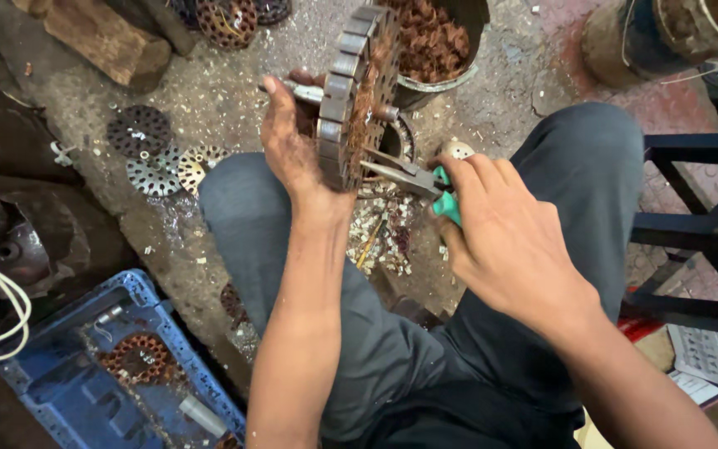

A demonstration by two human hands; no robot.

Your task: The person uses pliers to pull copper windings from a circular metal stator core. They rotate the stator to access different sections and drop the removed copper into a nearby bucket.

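Held on edge above the lap: round motor stator, long axis upright, clamped in left hand. Just right of it, nearer, right hand, grip squeezed around green-handled pliers, tips touching copper windings.

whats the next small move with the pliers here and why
Probably close the pliers on a copper strand and pull: the right hand has their tips at the windings of the stator, which the left hand holds on edge.
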